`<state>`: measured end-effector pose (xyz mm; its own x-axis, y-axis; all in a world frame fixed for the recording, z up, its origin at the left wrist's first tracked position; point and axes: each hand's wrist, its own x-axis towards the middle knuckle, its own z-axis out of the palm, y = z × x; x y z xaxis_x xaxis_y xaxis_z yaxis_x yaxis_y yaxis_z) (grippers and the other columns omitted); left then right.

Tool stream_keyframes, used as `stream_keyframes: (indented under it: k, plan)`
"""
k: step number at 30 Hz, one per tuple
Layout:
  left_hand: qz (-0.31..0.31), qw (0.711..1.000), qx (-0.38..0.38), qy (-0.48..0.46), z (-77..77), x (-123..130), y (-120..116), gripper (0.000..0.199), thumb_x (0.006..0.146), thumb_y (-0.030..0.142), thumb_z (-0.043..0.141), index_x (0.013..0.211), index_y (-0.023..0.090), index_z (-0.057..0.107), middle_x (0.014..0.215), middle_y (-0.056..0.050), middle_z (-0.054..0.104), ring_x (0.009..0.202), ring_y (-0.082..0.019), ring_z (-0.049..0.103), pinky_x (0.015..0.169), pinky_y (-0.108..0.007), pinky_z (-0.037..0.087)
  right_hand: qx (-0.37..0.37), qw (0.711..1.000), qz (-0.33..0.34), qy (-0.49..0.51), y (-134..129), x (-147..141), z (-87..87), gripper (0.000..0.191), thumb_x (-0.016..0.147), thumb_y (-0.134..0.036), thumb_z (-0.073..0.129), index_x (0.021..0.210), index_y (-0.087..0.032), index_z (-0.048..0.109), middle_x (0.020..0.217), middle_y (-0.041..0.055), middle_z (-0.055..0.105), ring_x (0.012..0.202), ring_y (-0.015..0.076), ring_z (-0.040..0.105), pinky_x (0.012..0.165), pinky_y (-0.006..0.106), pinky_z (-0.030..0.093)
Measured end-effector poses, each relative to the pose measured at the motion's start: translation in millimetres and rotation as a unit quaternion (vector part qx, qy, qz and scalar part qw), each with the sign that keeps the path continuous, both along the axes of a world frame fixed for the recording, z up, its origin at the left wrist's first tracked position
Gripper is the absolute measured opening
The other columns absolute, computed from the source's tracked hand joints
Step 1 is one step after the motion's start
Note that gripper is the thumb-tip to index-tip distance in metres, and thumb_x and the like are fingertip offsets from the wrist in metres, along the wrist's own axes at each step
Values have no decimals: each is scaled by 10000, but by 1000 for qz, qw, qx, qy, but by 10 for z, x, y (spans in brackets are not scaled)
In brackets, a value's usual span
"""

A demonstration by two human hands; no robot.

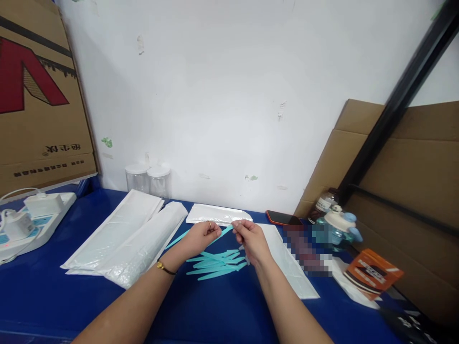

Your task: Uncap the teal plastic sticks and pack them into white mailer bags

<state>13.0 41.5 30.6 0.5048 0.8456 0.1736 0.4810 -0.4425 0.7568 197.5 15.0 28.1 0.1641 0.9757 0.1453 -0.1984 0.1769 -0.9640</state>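
My right hand (249, 236) pinches one end of a slim teal eyebrow razor (226, 231) between thumb and fingers. My left hand (202, 236), its fingertips pinched together, meets the same razor lower along its length. Just below both hands, a loose fanned pile of similar teal razors (218, 264) lies on the blue table (215, 315). Another teal strip (176, 239) shows beyond my left wrist, partly covered by it. Something small and clear sits beside my right fingers, too indistinct to name.
White padded mailers (114, 229) lie at left, another mailer (218, 213) behind my hands, and one (287, 263) at right. Clear jars (158, 181) stand by the wall. A power strip (53, 224) is far left; a phone (283, 218), teal jug (335, 229) and orange pouch (373, 272) are right.
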Motion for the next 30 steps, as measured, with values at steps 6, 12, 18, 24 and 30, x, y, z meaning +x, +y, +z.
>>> stream_keyframes:
  k: [6, 12, 18, 24, 30]
  plan:
    - [-44, 994, -39, 94, 35, -37, -89, 233, 736, 353, 483, 740, 163, 619, 657, 3, 592, 587, -125, 489, 526, -212, 331, -76, 974, -67, -204, 48, 608, 32, 273, 610, -396, 695, 637, -135, 624, 507, -6, 566, 347, 48, 340, 355, 203, 227]
    - [-34, 988, -20, 150, -12, -20, -65, 202, 705, 325, 525, 774, 187, 654, 709, -15, 651, 631, -151, 565, 531, -217, 359, -153, 903, -33, -399, 91, 643, -123, 180, 536, -286, 715, 489, -151, 605, 457, 28, 598, 384, 110, 471, 413, 228, 332]
    - [193, 950, 96, 224, 48, -423, 210, 206, 744, 291, 539, 904, 189, 617, 898, -59, 634, 815, -190, 577, 666, -253, 396, -86, 875, -141, -454, 101, 657, -41, 199, 635, -335, 629, 728, -171, 692, 647, 43, 657, 598, 170, 583, 548, 249, 385]
    - [200, 916, 77, 339, -36, -506, 248, 152, 756, 276, 552, 837, 165, 616, 909, -100, 640, 815, -213, 595, 667, -270, 409, -46, 859, -145, -488, 34, 530, 67, 209, 685, -338, 581, 751, -179, 700, 643, 34, 650, 598, 167, 587, 553, 242, 386]
    - [179, 917, 98, 342, -87, -454, 247, 137, 748, 175, 471, 736, 163, 606, 805, -92, 642, 735, -200, 595, 623, -264, 391, -23, 865, -131, -484, 37, 499, 19, 209, 706, -350, 569, 732, -185, 695, 626, 27, 634, 586, 153, 572, 540, 235, 380]
